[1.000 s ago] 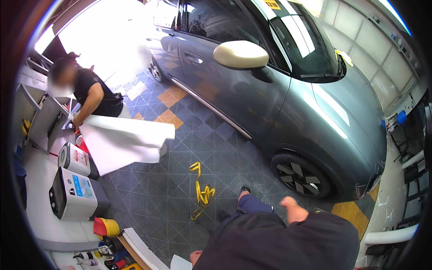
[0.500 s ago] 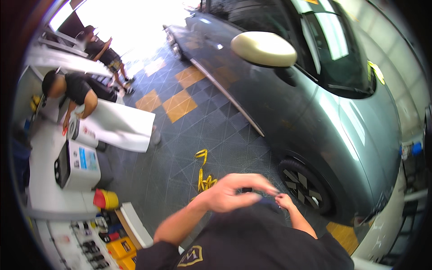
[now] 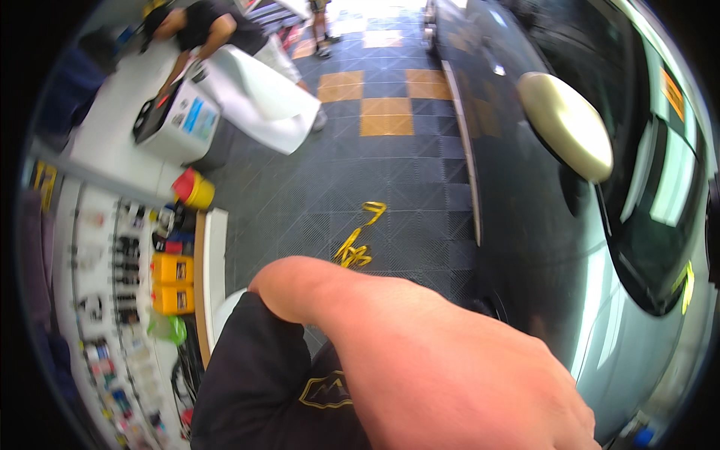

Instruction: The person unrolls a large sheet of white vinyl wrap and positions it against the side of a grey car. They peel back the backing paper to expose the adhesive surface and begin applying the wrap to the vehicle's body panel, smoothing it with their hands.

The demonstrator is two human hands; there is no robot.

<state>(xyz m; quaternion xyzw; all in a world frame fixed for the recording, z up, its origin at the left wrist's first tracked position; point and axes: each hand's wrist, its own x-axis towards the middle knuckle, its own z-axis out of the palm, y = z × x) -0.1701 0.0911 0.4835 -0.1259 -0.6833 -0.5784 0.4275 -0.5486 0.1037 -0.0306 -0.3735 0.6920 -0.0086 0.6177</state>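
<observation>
My left forearm crosses the lower middle of the view, raised close to the camera. My left hand (image 3: 517,390) fills the lower right, its back toward me. Its fingers run off the lower edge or are hidden, so anything in them is out of sight. My right hand does not show. To the right of my left hand stands a dark grey car (image 3: 517,225) with a cream-coloured side mirror (image 3: 568,126). Past my forearm a crumpled yellow strap (image 3: 351,249) lies on the floor.
At upper left a person (image 3: 217,30) leans over a white counter (image 3: 112,142) beside a white-and-black box-shaped machine (image 3: 180,124) and a large white sheet (image 3: 262,97). Another person's legs (image 3: 320,26) show farther back. Yellow containers (image 3: 172,271) and shelves of supplies (image 3: 90,262) line the left.
My left arm has risen toward the camera and swung right. My right hand has gone out of view. The view has turned, so the car and counter sit differently; the strap appears higher.
</observation>
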